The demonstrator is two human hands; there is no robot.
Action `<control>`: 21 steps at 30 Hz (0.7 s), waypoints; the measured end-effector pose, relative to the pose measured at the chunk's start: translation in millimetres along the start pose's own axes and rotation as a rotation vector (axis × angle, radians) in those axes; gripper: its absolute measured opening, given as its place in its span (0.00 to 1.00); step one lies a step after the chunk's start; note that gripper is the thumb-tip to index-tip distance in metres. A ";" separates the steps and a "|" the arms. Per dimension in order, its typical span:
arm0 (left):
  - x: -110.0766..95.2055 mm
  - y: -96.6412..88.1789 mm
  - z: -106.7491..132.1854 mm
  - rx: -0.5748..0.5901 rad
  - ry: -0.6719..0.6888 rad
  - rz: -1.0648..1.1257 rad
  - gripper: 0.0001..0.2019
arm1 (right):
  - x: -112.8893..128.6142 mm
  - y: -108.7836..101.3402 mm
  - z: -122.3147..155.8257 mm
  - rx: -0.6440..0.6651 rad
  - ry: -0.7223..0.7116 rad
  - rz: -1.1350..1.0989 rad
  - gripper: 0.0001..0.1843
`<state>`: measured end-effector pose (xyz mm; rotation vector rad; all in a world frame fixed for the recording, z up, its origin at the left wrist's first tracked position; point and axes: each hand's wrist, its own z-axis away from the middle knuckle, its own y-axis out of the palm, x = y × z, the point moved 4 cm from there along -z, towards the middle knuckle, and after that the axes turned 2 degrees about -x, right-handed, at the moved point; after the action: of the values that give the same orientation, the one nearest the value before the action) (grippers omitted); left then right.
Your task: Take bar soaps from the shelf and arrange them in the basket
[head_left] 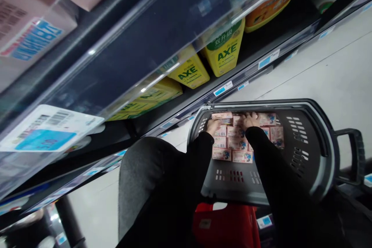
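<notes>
Many small pink boxes (236,143) with printed labels lie in close rows on the floor of a dark grey shopping basket (269,184). Both my hands reach down inside it. My left hand (213,126) is closed at the left end of a pink box (225,121) near the far wall, its fingers partly hidden. My right hand (250,121) has its fingers bent over another pink box (238,120) in the same far row. Black sleeves cover my arms and hide some of the boxes.
A shelf with yellow AXE packs (223,54) and price tags (222,88) runs diagonally beside the basket. Larger pink packages (29,19) stand on a nearer shelf. A red container (225,224) sits below the basket. The basket's handle (353,155) sticks out right, above pale floor (328,73).
</notes>
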<state>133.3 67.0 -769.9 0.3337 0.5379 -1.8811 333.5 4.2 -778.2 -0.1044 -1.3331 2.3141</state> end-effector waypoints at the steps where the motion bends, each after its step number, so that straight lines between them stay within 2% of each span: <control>1: -0.7 2.1 1.3 0.018 -0.021 0.081 0.09 | 1.1 -0.7 0.4 -0.004 -0.002 0.001 0.22; 4: -6.3 6.8 3.3 0.055 -0.076 0.304 0.04 | 6.4 -4.7 -0.7 -0.015 -0.008 0.012 0.18; 8: -15.9 7.3 3.5 0.057 -0.123 0.554 0.08 | 9.1 -14.1 3.5 -0.032 -0.032 0.047 0.16; 11: -19.4 7.9 4.6 0.071 -0.148 0.641 0.08 | 10.8 -20.7 22.0 -0.089 -0.123 0.095 0.16; 13: -18.3 7.7 4.8 0.080 -0.156 0.638 0.09 | 17.1 -21.7 36.5 -0.094 -0.201 0.122 0.20; 16: -10.3 0.5 2.3 0.030 -0.166 0.540 0.08 | 38.7 -18.7 47.3 -0.018 -0.276 0.123 0.24; 18: -2.5 -8.5 0.7 -0.039 -0.169 0.448 0.07 | 58.7 -17.5 45.0 -0.005 -0.299 0.109 0.25; 21: 7.1 -18.9 3.3 -0.131 -0.138 0.347 0.05 | 81.2 -14.9 35.3 -0.013 -0.254 0.043 0.24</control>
<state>113.2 65.2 -766.5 0.1939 0.4733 -1.5132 256.3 17.0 -734.1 0.1644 -1.4791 2.4175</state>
